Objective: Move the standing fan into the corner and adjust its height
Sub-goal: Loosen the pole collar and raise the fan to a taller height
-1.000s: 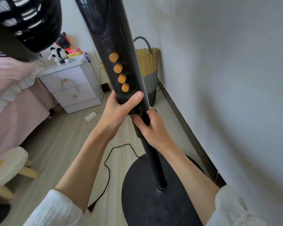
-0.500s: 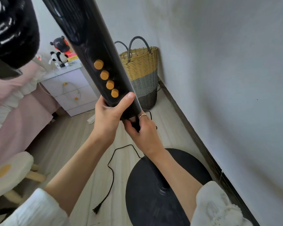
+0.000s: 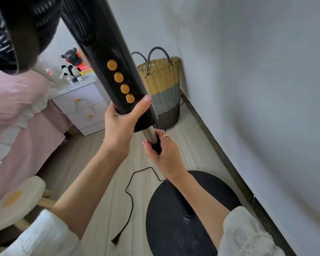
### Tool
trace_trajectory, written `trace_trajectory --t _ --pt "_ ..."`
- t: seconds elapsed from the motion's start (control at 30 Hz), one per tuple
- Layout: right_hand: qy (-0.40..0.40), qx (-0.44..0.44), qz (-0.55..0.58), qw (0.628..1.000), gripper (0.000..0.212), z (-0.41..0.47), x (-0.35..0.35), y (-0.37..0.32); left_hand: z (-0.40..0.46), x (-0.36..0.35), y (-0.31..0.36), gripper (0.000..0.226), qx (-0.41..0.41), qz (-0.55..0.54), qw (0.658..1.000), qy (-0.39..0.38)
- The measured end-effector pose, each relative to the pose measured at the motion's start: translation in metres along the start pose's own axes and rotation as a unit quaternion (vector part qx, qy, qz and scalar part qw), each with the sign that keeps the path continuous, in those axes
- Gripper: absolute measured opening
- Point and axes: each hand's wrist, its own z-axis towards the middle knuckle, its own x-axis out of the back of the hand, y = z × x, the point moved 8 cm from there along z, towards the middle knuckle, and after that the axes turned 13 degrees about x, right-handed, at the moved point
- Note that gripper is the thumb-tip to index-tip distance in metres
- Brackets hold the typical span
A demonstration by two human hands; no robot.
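A: Where does the fan (image 3: 107, 52) stand?

B: Its base (image 3: 166, 215) sits on the floor just beside the right-hand wall (image 3: 257, 89), near the basket (image 3: 163, 85) in the corner. The placing looks done; the height step is in hand.

A: Grip, left hand (image 3: 118, 124)?

B: It wraps the bottom of the control column (image 3: 116, 74), thumb across the front just below the lowest of the yellow buttons (image 3: 130, 98).

A: Right hand (image 3: 164, 152)?

B: It clenches the black collar (image 3: 157, 149) on the pole, directly under the left. A short length of bare metal tube (image 3: 151, 134) shows between column and collar.

A: Which relation decides the next move?

B: The long axis. The pole leans from the base, lower right, up to the head, upper left. Both hands lie on that one line, left above and right below. The judgement: any slide must follow that axis, with the right hand steadying or turning the collar. Whether the collar is loose cannot be told.

A: Risk?

B: The unplugged cord (image 3: 129, 200) lies on the floor left of the base, apart from both hands.
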Motion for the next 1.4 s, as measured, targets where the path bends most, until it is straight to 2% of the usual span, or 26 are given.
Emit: trace_trajectory --t 0.13,0.23,0.3,0.4,0.53,0.63,0.73,0.8,0.87,0.97,1.07,1.17,1.4 --pt "-0.024 -0.015 0.011 1.0 0.01 0.002 -0.002 0.001 0.004 0.003 0.003 0.037 -0.002 0.022 1.0 -0.004" --pt "-0.042 -0.043 0.011 0.998 0.011 0.004 0.0 0.001 0.004 0.001 0.007 0.057 -0.003 0.06 0.998 -0.019" --pt "-0.046 -0.062 0.029 0.997 0.011 0.004 0.004 0.0 0.005 -0.003 0.011 0.064 0.008 0.091 0.994 -0.059" --pt "-0.057 -0.117 0.098 0.987 0.009 0.003 0.013 0.0 0.0 -0.011 0.013 0.061 0.024 0.136 0.982 -0.127" --pt "-0.056 -0.133 0.201 0.969 0.022 0.011 0.025 -0.017 -0.013 -0.003 0.012 0.046 0.026 0.168 0.971 -0.167" --pt "-0.021 -0.125 0.251 0.96 0.036 0.031 0.035 -0.035 -0.025 0.024 -0.013 0.036 0.029 0.122 0.984 -0.13" --pt "-0.042 -0.096 0.144 0.984 0.037 0.043 0.035 -0.05 -0.04 0.033 -0.073 0.036 0.107 0.108 0.986 -0.071" --pt "-0.043 -0.08 0.053 0.994 0.039 0.045 0.033 -0.056 -0.051 0.01 -0.105 0.047 0.148 0.133 0.973 -0.116" --pt "-0.033 -0.07 0.008 0.997 0.042 0.051 0.033 -0.059 -0.053 -0.014 -0.114 0.05 0.141 0.109 0.971 -0.159" --pt "-0.032 -0.08 0.025 0.996 0.041 0.065 0.032 -0.062 -0.042 -0.025 -0.108 0.043 0.109 0.049 0.985 -0.126" --pt "-0.049 -0.063 0.0 0.997 0.053 0.073 0.024 -0.068 -0.037 -0.033 -0.112 0.038 0.098 0.003 0.993 -0.071" --pt "-0.01 -0.038 -0.055 0.998 0.052 0.073 0.019 -0.07 -0.036 -0.033 -0.122 0.035 0.093 -0.043 0.995 0.0" --pt "0.066 -0.035 -0.063 0.995 0.046 0.072 0.021 -0.073 -0.033 -0.032 -0.123 0.034 0.082 -0.031 0.996 0.026"
